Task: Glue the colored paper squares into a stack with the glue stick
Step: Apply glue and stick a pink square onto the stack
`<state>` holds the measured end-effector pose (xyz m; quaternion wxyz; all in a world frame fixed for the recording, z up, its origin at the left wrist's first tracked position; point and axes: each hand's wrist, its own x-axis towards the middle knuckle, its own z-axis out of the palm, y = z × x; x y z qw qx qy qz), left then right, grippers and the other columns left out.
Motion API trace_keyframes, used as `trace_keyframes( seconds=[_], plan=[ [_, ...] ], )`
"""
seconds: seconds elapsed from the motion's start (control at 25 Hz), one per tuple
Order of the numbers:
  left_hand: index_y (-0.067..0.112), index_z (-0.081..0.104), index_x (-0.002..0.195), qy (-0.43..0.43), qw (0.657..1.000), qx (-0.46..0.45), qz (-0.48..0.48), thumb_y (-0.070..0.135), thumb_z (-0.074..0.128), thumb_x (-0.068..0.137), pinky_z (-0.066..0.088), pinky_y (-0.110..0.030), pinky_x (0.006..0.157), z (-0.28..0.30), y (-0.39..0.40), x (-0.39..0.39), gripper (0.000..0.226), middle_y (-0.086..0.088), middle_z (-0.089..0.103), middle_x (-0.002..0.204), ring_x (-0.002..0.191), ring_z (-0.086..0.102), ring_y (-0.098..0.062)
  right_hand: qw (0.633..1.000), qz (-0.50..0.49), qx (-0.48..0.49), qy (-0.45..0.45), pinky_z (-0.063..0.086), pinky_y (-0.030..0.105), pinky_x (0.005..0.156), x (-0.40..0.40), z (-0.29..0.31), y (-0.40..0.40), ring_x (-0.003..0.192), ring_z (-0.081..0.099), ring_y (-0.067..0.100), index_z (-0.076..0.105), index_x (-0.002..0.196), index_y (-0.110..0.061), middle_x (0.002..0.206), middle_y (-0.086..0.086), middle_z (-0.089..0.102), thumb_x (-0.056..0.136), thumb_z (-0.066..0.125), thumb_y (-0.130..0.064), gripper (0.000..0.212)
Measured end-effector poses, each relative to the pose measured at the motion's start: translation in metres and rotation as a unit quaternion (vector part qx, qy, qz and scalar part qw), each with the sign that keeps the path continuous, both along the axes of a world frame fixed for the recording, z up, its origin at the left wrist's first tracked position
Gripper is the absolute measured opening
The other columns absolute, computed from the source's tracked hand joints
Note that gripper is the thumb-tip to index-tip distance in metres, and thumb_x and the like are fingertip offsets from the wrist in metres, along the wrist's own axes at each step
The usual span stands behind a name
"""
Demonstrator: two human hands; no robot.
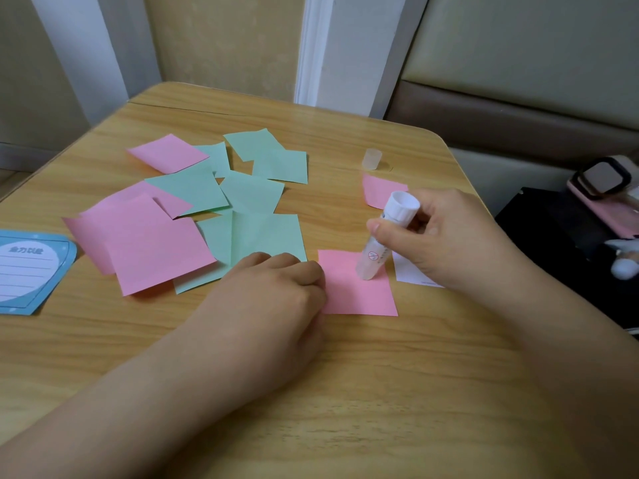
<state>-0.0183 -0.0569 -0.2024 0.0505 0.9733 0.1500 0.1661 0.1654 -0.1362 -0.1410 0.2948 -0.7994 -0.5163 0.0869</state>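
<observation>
The left hand (276, 285) lay nearest on the desk (345, 392), its fingers curled under and pressed down on the left edge of a single pink square (356, 292), pinning it flat; whether they actually pinched the paper could not be told. That square sat just right of those knuckles, with one corner toward the person, and appeared to be one sheet only, so the stack looked barely begun, at most its bottom layer.

Above the square's upper part, the right hand (446, 236) gripped the glue stick (383, 236), thumb and fingers wrapped around the upper barrel. The stick's long axis ran steeply, tilted with its white twist end up and toward the far right, and its glue tip down and to the near left, touching the pink square below the thumb. Gluing of this first sheet seemed under way, not finished.

A white slip (411, 274) showed partly from under the right hand's heel. Beyond the right fingers lay another pink square (377, 193), and farther still the translucent cap (372, 159) stood upright, off the stick.

Beyond and left of the left fingers, the loose pink and green squares (193, 209) were scattered and overlapping, none joined as far as could be seen, so nearly all the stacking remained. A blue note card (31, 271) lay well left.
</observation>
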Motion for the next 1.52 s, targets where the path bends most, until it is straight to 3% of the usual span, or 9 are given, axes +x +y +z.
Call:
trace_keyframes(
  seconds=[0.24,0.48,0.72,1.0,1.08,1.2,1.36,1.52],
  plan=[
    [0.019,0.072,0.076,-0.010,1.000,-0.001,-0.005,0.034,0.034,0.085,0.052,-0.038,0.063,0.000,0.002,0.001,0.042,0.006,0.065,0.081,0.072,0.062,-0.020,0.999,-0.033,0.014,-0.004,0.034,0.012,0.046,0.006,0.003,-0.009,0.049,0.044,0.002,0.064,0.067,-0.010,0.051,-0.005,0.050,0.080,0.064,-0.039,0.032],
    [0.019,0.072,0.077,-0.017,1.000,-0.001,-0.009,0.034,0.033,0.087,0.051,-0.039,0.061,-0.003,0.003,0.000,0.043,0.005,0.065,0.079,0.072,0.061,-0.022,0.999,0.010,0.033,0.027,0.029,0.015,0.042,-0.019,0.001,0.003,0.043,0.039,0.005,0.064,0.070,-0.006,0.046,-0.008,0.043,0.077,0.065,-0.043,0.038],
    [0.018,0.073,0.078,-0.030,0.999,0.002,-0.011,0.033,0.032,0.088,0.051,-0.040,0.059,-0.003,0.003,0.002,0.045,0.003,0.065,0.078,0.071,0.062,-0.023,1.000,0.021,0.015,0.017,0.030,0.021,0.045,-0.024,-0.005,0.006,0.046,0.041,0.005,0.062,0.065,-0.012,0.047,-0.009,0.044,0.076,0.062,-0.046,0.036],
    [0.018,0.072,0.075,-0.024,1.000,0.008,-0.009,0.033,0.033,0.086,0.052,-0.039,0.061,-0.005,0.004,0.002,0.044,0.003,0.066,0.079,0.072,0.062,-0.023,0.999,0.014,0.009,0.044,0.045,0.032,0.055,-0.010,-0.006,-0.013,0.052,0.047,0.014,0.066,0.068,-0.014,0.065,0.007,0.066,0.078,0.063,-0.042,0.029],
    [0.018,0.072,0.076,-0.021,1.000,0.003,-0.011,0.034,0.033,0.085,0.052,-0.039,0.064,-0.003,0.005,0.001,0.043,0.003,0.067,0.080,0.073,0.064,-0.022,0.999,0.001,0.010,0.050,0.046,0.030,0.054,-0.006,-0.004,-0.019,0.053,0.050,0.016,0.068,0.068,-0.016,0.064,0.006,0.066,0.078,0.064,-0.039,0.026],
    [0.019,0.072,0.077,-0.019,1.000,-0.001,-0.022,0.036,0.034,0.085,0.053,-0.039,0.068,0.001,0.006,-0.002,0.042,0.005,0.070,0.084,0.076,0.066,-0.020,0.999,-0.018,0.016,0.048,0.036,0.014,0.046,-0.002,-0.003,-0.025,0.049,0.048,0.004,0.069,0.069,-0.016,0.058,0.001,0.062,0.079,0.066,-0.035,0.022],
    [0.022,0.073,0.078,-0.021,0.999,0.008,-0.032,0.039,0.035,0.083,0.054,-0.038,0.070,0.001,0.006,-0.006,0.041,0.008,0.071,0.086,0.077,0.067,-0.018,0.999,-0.035,0.027,0.029,0.034,0.011,0.046,-0.003,-0.003,-0.026,0.048,0.045,0.002,0.068,0.067,-0.015,0.050,-0.006,0.052,0.079,0.066,-0.036,0.024],
    [0.025,0.074,0.077,-0.034,0.999,0.026,-0.020,0.039,0.037,0.082,0.050,-0.034,0.058,0.001,0.005,-0.007,0.040,0.005,0.058,0.077,0.066,0.058,-0.019,0.988,-0.047,0.102,0.109,0.028,0.013,0.042,-0.012,-0.005,-0.022,0.041,0.038,0.004,0.060,0.055,-0.023,0.044,-0.010,0.042,0.079,0.062,-0.040,0.029]
  ],
)
